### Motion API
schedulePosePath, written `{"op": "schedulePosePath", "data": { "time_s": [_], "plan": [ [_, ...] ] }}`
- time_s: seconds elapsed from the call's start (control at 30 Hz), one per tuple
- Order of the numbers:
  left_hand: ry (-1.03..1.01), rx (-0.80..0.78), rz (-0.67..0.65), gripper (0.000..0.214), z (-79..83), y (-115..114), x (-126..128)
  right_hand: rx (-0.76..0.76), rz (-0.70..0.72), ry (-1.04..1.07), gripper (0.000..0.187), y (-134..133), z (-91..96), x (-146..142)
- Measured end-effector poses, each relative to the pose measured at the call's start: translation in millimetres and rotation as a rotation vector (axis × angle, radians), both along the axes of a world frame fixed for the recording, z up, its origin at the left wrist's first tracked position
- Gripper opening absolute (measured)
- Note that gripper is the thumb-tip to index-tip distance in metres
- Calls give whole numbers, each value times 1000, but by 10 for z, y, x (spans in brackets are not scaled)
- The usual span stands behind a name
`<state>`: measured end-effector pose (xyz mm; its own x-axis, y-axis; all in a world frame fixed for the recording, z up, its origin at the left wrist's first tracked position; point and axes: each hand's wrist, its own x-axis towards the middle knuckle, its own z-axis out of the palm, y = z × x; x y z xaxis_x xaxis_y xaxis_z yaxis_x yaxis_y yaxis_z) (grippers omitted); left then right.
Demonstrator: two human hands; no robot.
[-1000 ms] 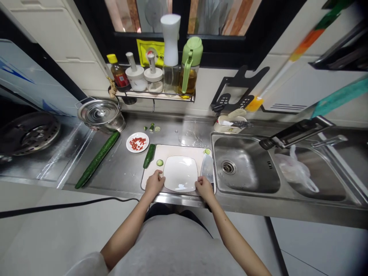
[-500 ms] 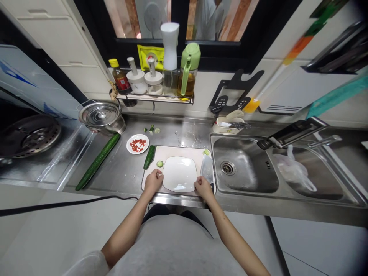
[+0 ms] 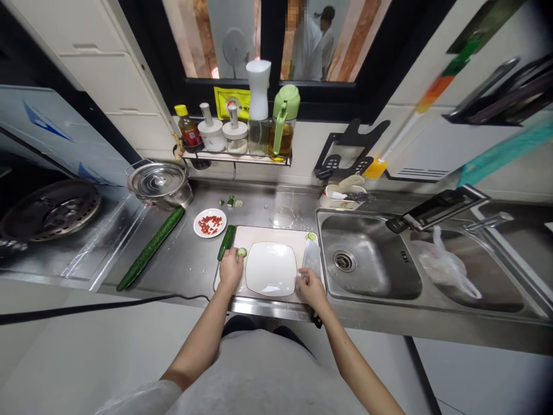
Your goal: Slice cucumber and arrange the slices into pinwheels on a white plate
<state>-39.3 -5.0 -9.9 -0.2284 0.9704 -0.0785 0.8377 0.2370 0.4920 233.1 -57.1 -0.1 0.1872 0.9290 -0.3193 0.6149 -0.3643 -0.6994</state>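
Observation:
A white squarish plate (image 3: 271, 268) lies on the pale cutting board (image 3: 285, 236). At its left, my left hand (image 3: 231, 268) has thumb and fingers around a small stack of cucumber slices (image 3: 242, 252). My right hand (image 3: 310, 286) is beside the plate's right edge, fingers bent and a little apart, with nothing visible in them. Next to it a knife (image 3: 311, 256) rests on the board, its blade partly hidden by that hand and its handle under my wrist. More cucumber slices (image 3: 310, 236) lie above the blade. A cut cucumber piece (image 3: 226, 242) touches the board's left edge.
A small plate (image 3: 209, 223) of chopped red bits, a long cucumber (image 3: 151, 248) and a lidded steel pot (image 3: 161, 183) stand left. Cucumber scraps (image 3: 231, 202) lie behind. A double sink (image 3: 371, 253) is right, with a plastic bag (image 3: 444, 265). Bottles line a wall rack (image 3: 237, 154).
Both hands have come off the plate's edges. My left hand has moved up to the cucumber slices, and my right has drawn slightly right. The camera view has shifted a little.

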Motion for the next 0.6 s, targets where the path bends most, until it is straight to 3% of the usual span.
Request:
{"op": "schedulePosePath", "data": {
  "time_s": [0.3, 0.6],
  "plan": [
    [-110, 123, 81, 13, -10, 8, 23, 50, 25, 40, 31, -21, 8, 14],
    [-569, 136, 138, 17, 88, -47, 125, 173, 77, -21, 22, -18, 256, -59]
  ]
}}
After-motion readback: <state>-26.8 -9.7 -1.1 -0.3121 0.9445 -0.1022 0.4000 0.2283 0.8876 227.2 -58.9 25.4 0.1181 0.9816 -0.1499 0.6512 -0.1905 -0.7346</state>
